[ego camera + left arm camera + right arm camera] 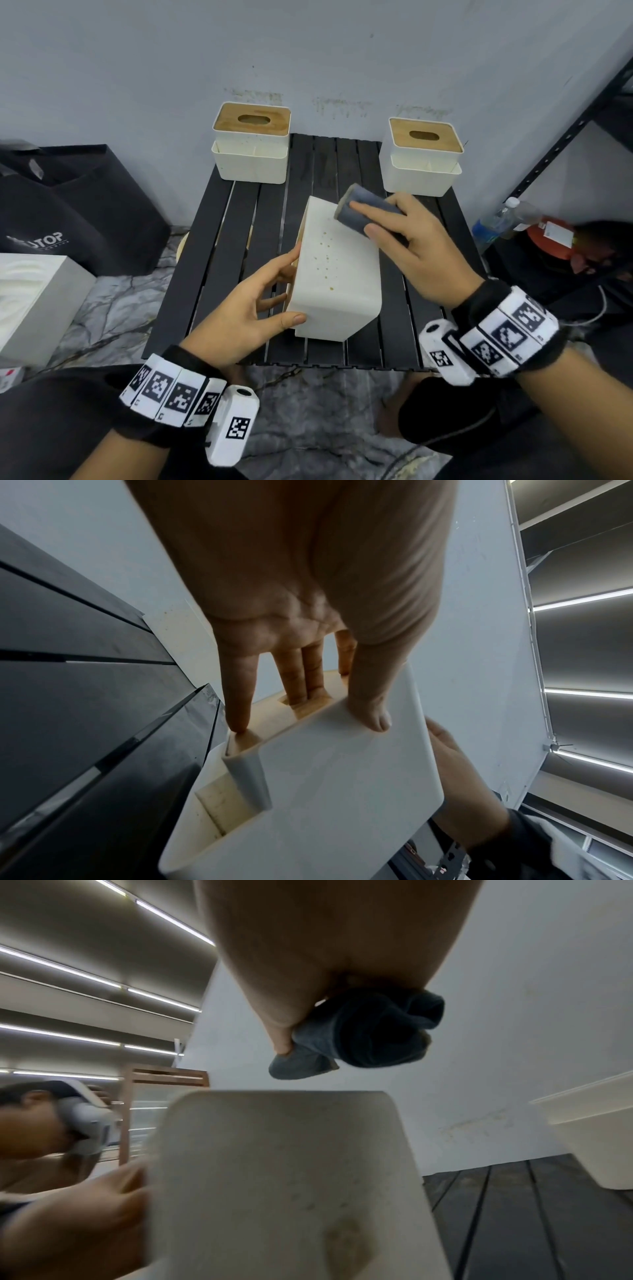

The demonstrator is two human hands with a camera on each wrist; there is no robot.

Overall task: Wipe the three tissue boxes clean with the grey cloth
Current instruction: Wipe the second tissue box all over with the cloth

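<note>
Three tissue boxes sit on the counter (236, 240). Your left hand (239, 308) steadies the tipped middle box (337, 274): rigid, smooth, probably light, so clamp opposite faces. Your right hand (407, 250) grips the soft grey cloth (366, 212) at its far edge.

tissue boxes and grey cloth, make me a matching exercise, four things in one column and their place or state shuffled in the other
1. white tissue box with brown spots
2. folded grey cloth
3. back-left white tissue box with wooden lid
4. clear plastic bottle

a. upright by the wall, untouched
b. in the right hand
c. tipped up, steadied by the left hand
d. off the black slatted table, on its right

Pairs: 1-c, 2-b, 3-a, 4-d
</note>
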